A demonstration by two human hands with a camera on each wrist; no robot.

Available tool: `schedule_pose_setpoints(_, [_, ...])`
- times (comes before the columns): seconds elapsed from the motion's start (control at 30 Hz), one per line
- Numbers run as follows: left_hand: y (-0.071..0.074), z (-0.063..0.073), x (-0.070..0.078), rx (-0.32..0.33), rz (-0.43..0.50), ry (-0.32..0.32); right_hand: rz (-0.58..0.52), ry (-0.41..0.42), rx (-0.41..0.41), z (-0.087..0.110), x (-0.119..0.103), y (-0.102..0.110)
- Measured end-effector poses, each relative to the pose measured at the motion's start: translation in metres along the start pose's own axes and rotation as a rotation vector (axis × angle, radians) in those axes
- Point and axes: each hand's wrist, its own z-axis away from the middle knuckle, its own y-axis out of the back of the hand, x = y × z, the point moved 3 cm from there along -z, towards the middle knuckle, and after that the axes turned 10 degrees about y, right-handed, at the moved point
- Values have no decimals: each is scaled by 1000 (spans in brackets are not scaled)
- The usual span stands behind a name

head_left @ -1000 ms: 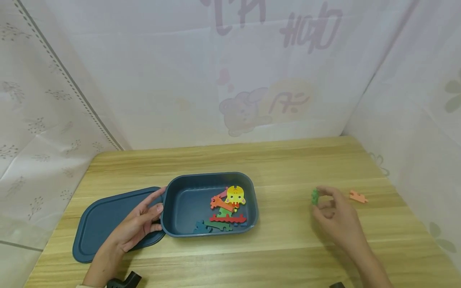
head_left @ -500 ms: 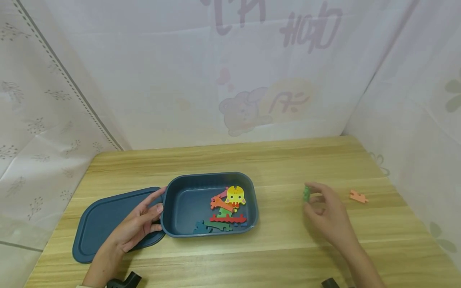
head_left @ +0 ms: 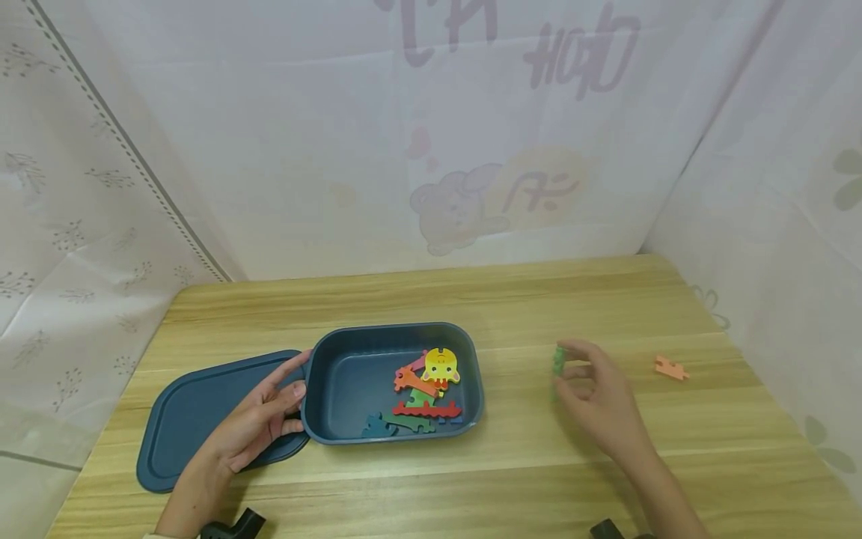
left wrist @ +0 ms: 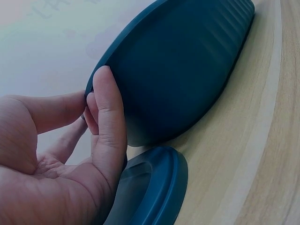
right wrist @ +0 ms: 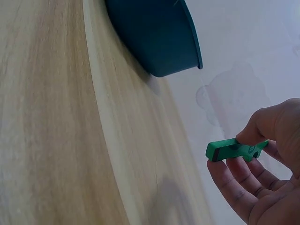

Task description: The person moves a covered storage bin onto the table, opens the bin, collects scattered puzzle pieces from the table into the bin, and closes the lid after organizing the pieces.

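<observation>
My left hand (head_left: 259,423) holds the left end of a dark blue box (head_left: 353,389), its fingers and thumb at the rim in the left wrist view. Inside the box, toward its right side, lie several colorful puzzle pieces, among them a yellow animal-face piece (head_left: 440,366) and a red strip-like piece (head_left: 427,410). To the right of the box, my right hand (head_left: 602,400) pinches a small green puzzle piece (right wrist: 227,150) between thumb and fingers, raised above the table. An orange puzzle piece (head_left: 670,367) lies on the table farther right.
Partly beneath my left hand, the flat blue lid (head_left: 191,419) lies on the wooden table (head_left: 512,479), left of the box. Pale printed cloth (head_left: 323,150) hangs behind the table and along both sides.
My right hand has moved left toward the box with the green puzzle piece, away from the orange one. The left hand, box and lid have stayed in place.
</observation>
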Motion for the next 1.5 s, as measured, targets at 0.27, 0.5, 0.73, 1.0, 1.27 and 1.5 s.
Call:
schedule_pose_setpoints(0.27, [1, 1, 0, 8, -8, 1, -26, -44, -33, -4, -4, -7])
schedule_pose_setpoints(0.5, [-1, 1, 1, 5, -10, 7, -112, -42, -45, -8, -12, -16])
schedule_pose_setpoints(0.73, [-1, 1, 2, 9, -6, 7, -132, -67, -56, -14, -18, -24])
schedule_pose_setpoints(1.0, [-2, 0, 2, 14, -8, 12, -149, -69, -67, -20, -29, -37])
schedule_pose_setpoints(1.27, [-1, -1, 0, 13, -26, 13, -206, -45, -60, -26, -37, -46])
schedule_pose_setpoints(1.5, [2, -1, -1, 18, -35, 9, -270, -13, -63, -31, -43, -54])
